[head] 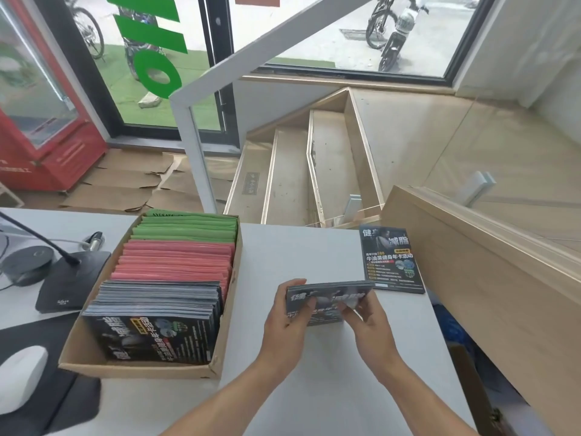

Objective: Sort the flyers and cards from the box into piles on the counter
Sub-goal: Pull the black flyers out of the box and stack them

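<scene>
- Nearest on the left, a white computer mouse [22, 377] rests on a black mouse pad [63, 401], with a black microphone base [70, 283] behind it.
- Next, an open brown cardboard box [138, 369] on the white bench [314, 388] holds upright stock in three bands: dark glossy flyers [157, 313] nearest, pink cards [176, 259] in the middle, green cards [188, 229] at the far end.
- Just right of the box, the left hand [287, 313] grips the left edge of a thin dark bundle of flyers [327, 298], fingers curled around it, lifted above the bench.
- On the bundle's right side, the right hand [366, 316] pinches its lower right edge.
- Further right, near the bench's far edge, a small pile of the same dark flyers [391, 259] lies flat; its top sheet reads "减脂", "588" and "牛油果健身年卡活动".
- Judgement: the dark-flyer sorting step is in hand, early on, since the box is mostly full. The next move calls for squaring the bundle and laying it flush on that pile.
</scene>
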A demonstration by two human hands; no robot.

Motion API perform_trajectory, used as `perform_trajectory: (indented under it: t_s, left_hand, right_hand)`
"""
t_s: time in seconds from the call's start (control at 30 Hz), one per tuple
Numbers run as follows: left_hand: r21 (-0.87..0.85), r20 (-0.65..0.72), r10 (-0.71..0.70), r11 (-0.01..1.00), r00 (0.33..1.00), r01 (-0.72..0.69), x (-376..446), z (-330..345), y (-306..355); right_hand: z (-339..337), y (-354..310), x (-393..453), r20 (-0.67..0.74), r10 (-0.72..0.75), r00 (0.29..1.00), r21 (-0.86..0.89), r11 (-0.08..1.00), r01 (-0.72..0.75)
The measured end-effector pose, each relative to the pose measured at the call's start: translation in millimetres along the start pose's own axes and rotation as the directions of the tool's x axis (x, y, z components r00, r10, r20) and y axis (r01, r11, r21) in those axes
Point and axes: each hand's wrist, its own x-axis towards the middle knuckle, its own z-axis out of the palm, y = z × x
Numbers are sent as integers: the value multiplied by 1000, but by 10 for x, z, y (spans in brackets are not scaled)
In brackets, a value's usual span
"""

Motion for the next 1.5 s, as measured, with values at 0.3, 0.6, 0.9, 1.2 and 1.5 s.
perform_trajectory:
  t_s: [0.3, 0.6, 0.9, 1.2, 1.5]
  left_hand:
    - [35, -8, 5, 999, 1000, -5, -41, 63, -80]
    - [83, -50, -108, 990, 993, 112, 313, 214, 48]
    - [255, 184, -404, 900, 896, 354, 1383, 1209, 191]
    - [448, 220, -454, 833, 863, 324, 1838, 1670, 36]
    - [366, 317, -444, 873, 838, 324, 1782, 1629, -16]
  right_hand:
    - [-57, 126, 25, 78, 36, 996, -139, 990, -25]
    - [-306, 164, 249, 85, 105, 991, -238, 968, -82]
    - [-986, -86, 1225, -338, 200, 920, -155, 952, -264]
    - [-1223, 167, 1814, -390, 108, 915, -671, 647, -362]
    - [-1247, 368, 1876, -353, 214, 911, -718, 562, -411]
